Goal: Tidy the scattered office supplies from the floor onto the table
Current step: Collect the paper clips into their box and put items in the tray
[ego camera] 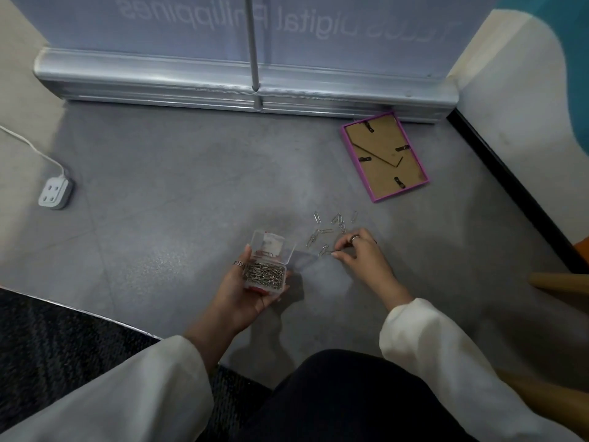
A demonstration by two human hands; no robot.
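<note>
Dark trousered knee [344, 397] and cream sleeves [424, 339] sit closest to me. Left hand [245, 291] grips the small clear plastic box of silver paper clips [264, 275], lid hinged open. Right hand [360, 253] pinches one silver paper clip [324, 249] off the grey floor [178, 186]; the remaining loose clips [331, 224] lie just beyond its fingertips. I'd bring the box close, drop each clip in, and sweep the rest together. Purple-edged picture frame [384, 156] lies face down, well apart.

Cream sleeves [424, 339], dark trousers [344, 400], ring each hand.
</note>
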